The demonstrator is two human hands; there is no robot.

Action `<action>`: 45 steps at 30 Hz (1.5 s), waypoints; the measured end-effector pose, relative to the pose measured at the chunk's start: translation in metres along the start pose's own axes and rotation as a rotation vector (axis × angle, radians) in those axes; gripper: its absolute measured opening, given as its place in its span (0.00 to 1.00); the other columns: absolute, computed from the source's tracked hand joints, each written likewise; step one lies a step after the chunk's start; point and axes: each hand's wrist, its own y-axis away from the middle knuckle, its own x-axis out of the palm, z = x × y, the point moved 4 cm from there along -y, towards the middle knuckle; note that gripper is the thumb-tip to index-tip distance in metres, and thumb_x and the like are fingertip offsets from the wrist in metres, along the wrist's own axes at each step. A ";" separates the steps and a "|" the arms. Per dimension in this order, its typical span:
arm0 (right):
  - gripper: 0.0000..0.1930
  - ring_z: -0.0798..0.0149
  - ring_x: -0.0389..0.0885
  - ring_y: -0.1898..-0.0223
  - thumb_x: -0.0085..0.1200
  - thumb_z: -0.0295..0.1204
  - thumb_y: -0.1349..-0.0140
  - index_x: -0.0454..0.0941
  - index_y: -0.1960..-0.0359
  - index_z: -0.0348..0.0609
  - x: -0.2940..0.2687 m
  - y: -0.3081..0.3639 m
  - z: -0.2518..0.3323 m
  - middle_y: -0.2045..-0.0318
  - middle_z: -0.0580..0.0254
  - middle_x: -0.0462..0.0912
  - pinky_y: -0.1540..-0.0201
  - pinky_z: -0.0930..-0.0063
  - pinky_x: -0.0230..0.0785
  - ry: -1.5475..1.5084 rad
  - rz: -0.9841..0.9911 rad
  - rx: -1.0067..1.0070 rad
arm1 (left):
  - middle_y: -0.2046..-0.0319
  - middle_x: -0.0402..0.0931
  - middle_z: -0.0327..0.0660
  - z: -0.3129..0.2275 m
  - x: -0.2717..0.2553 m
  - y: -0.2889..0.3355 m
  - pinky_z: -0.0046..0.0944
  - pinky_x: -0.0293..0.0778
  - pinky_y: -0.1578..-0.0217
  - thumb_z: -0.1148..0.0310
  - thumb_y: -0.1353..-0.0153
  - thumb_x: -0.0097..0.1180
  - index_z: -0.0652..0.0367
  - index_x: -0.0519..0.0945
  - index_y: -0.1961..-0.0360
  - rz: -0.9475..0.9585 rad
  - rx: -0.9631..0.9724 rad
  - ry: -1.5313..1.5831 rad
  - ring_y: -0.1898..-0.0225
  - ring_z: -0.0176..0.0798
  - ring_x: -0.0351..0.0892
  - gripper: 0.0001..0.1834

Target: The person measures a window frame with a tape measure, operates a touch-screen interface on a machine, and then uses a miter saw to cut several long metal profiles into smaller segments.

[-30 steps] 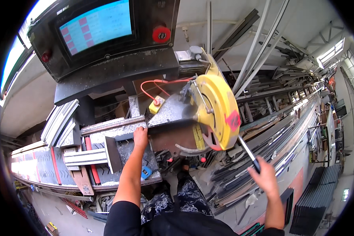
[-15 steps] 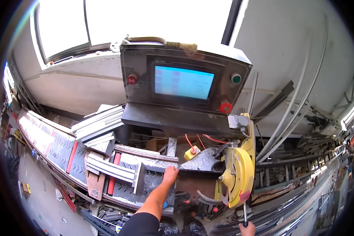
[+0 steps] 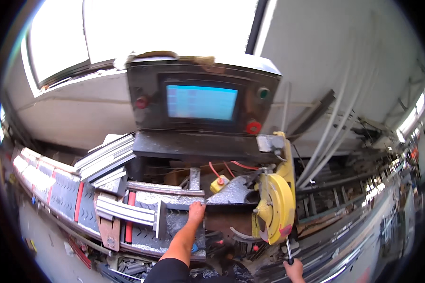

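My left hand (image 3: 197, 212) is closed over a long dark metal bar (image 3: 231, 206) that lies crosswise on the machine bed. The bar runs right, towards the yellow guard of a cut-off saw (image 3: 279, 207). At the lower right, my right hand (image 3: 294, 270) is wrapped round the end of the saw's lever handle (image 3: 289, 250). The blade is mostly hidden by the guard. Left of my left hand stands an upright metal stop plate (image 3: 160, 219), with a ribbed silver rail (image 3: 126, 210) behind it.
A control box with a lit screen (image 3: 202, 102) and red and green buttons stands behind the bed. Silver profiles (image 3: 106, 158) are stacked at left. A yellow switch box (image 3: 218, 184) with red cables sits behind the bar. Long metal stock (image 3: 344, 236) fills the right side.
The whole view has shifted, so the machine appears farther left. My left hand stays on the bar and my right hand stays on the saw handle.
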 end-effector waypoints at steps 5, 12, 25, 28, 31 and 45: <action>0.19 0.39 0.79 0.66 0.63 0.45 0.49 0.78 0.71 0.40 0.011 -0.012 -0.016 0.73 0.44 0.81 0.63 0.50 0.72 0.018 0.022 -0.024 | 0.68 0.73 0.47 0.001 0.001 -0.001 0.50 0.69 0.58 0.69 0.52 0.59 0.55 0.81 0.65 0.010 0.027 0.002 0.60 0.51 0.73 0.11; 0.17 0.44 0.80 0.71 0.59 0.44 0.44 0.79 0.70 0.40 0.015 -0.013 -0.008 0.76 0.48 0.80 0.66 0.50 0.72 0.049 0.095 -0.027 | 0.68 0.71 0.51 0.018 0.010 -0.004 0.52 0.68 0.59 0.73 0.55 0.61 0.63 0.79 0.64 -0.021 0.085 0.002 0.61 0.57 0.71 0.14; 0.17 0.46 0.81 0.69 0.57 0.43 0.41 0.77 0.68 0.40 0.038 -0.006 -0.026 0.74 0.50 0.81 0.64 0.52 0.73 0.027 0.112 -0.009 | 0.67 0.71 0.54 0.008 0.005 -0.002 0.53 0.68 0.58 0.75 0.58 0.64 0.65 0.78 0.70 -0.019 0.088 0.039 0.61 0.59 0.71 0.12; 0.16 0.46 0.81 0.70 0.57 0.43 0.41 0.77 0.67 0.41 0.045 -0.009 -0.041 0.75 0.50 0.80 0.64 0.53 0.73 0.025 0.113 0.003 | 0.64 0.72 0.54 -0.001 0.011 -0.003 0.53 0.69 0.57 0.72 0.60 0.69 0.65 0.78 0.66 0.037 0.077 0.043 0.58 0.59 0.71 0.18; 0.17 0.45 0.81 0.69 0.57 0.44 0.42 0.77 0.67 0.41 0.057 -0.015 -0.048 0.73 0.48 0.81 0.64 0.51 0.73 0.042 0.090 -0.014 | 0.64 0.72 0.54 -0.005 0.007 0.001 0.53 0.70 0.57 0.71 0.60 0.70 0.64 0.78 0.66 0.069 0.056 0.025 0.59 0.59 0.71 0.18; 0.17 0.39 0.80 0.67 0.63 0.42 0.48 0.78 0.71 0.38 0.080 -0.008 -0.040 0.74 0.43 0.81 0.63 0.51 0.72 -0.013 -0.051 -0.078 | 0.66 0.76 0.46 0.005 -0.013 0.004 0.50 0.73 0.58 0.70 0.50 0.58 0.55 0.82 0.66 0.044 0.028 -0.039 0.59 0.51 0.76 0.09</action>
